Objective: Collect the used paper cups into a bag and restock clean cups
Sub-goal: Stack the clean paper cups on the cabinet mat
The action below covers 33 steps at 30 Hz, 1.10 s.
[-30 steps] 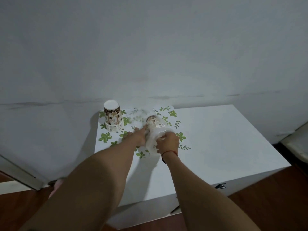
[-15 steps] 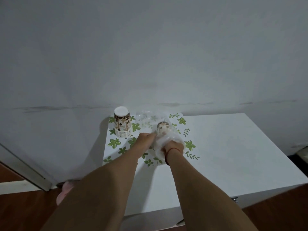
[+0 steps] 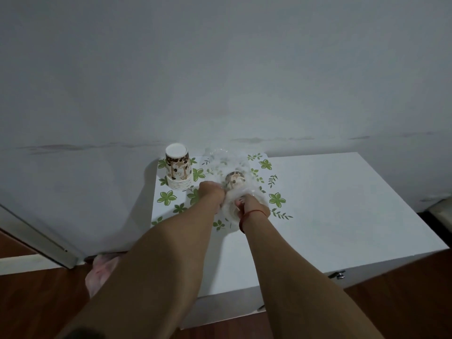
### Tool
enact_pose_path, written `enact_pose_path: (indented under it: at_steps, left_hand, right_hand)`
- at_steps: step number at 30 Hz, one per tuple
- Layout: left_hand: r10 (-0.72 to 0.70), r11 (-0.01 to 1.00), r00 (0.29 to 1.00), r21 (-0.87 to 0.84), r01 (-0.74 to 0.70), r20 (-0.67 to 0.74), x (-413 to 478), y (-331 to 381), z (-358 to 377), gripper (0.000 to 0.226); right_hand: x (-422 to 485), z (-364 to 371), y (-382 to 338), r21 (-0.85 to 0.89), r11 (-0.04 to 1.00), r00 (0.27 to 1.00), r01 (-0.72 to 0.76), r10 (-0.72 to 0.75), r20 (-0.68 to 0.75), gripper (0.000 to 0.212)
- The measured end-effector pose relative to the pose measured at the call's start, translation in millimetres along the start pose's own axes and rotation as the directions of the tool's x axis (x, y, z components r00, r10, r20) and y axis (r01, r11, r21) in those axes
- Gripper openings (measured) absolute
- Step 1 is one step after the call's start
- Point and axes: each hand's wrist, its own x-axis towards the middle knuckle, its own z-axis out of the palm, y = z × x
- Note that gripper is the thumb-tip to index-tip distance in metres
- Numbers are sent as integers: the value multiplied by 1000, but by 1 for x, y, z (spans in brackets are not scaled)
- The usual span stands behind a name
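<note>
A stack of patterned paper cups (image 3: 177, 170) stands upside down at the back left corner of the white cabinet top (image 3: 330, 204). Just to its right lies a clear plastic bag (image 3: 221, 160) with several patterned cups (image 3: 234, 181) inside it, on its side. My left hand (image 3: 211, 192) pinches the bag on its left side. My right hand (image 3: 253, 206), with a red string on the wrist, grips the near end of the bagged cups. The bag's far end is loose and crumpled against the wall.
A mat with green leaf and flower prints (image 3: 168, 198) covers the cabinet's left part. The grey wall (image 3: 220, 69) rises directly behind. A pink cloth (image 3: 100, 272) lies on the wooden floor at the left, beside a door frame (image 3: 36, 238). A latch (image 3: 338, 274) sits on the cabinet's front.
The bagged cups have tipped more upright, with the cup bottom now facing me. Both hands have closed in tighter around the bag. The view has shifted slightly.
</note>
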Motion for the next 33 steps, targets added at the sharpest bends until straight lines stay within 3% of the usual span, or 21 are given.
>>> enact_pose_path:
  at_steps: [2,6,9,11,13,17,22,24,29,33]
  left_hand:
    - [-17,1000,999,-20,16,-35,2,3,4,21]
    - [-11,999,999,-34,9,-53,-3,1,11,29]
    - [-67,989,991,-125,81,113,-13,5,6,39]
    - [-132,979,952,-113,169,277,-15,10,4,73]
    - [-112,988,928,-64,144,355,-16,14,7,94]
    - [-83,992,960,-71,105,266,-20,17,11,87]
    - [-54,998,989,-30,59,136,-15,12,20,87]
    - [-32,999,989,-1,33,146,-14,12,19,93]
    - [9,993,975,110,-34,224,-10,15,11,106]
    - [19,995,984,91,-36,179,-11,11,13,97]
  right_hand:
    - [1,-9,3,19,1000,998,1,-2,70,12]
    - [-8,-21,1,34,999,999,32,-33,33,26]
    - [-18,-28,2,-109,988,994,111,-110,11,21]
    - [-20,-28,7,-263,936,972,235,-229,55,18]
    - [-21,-25,15,-342,868,933,360,-333,135,14]
    - [-20,-24,29,-375,805,888,460,-427,173,30]
    - [-15,-30,45,-379,792,877,478,-455,155,22]
    - [-13,-32,44,-413,774,877,479,-447,179,24]
    - [-15,-50,36,-597,593,801,540,-579,151,33]
    - [-20,-50,37,-544,673,819,502,-571,49,49]
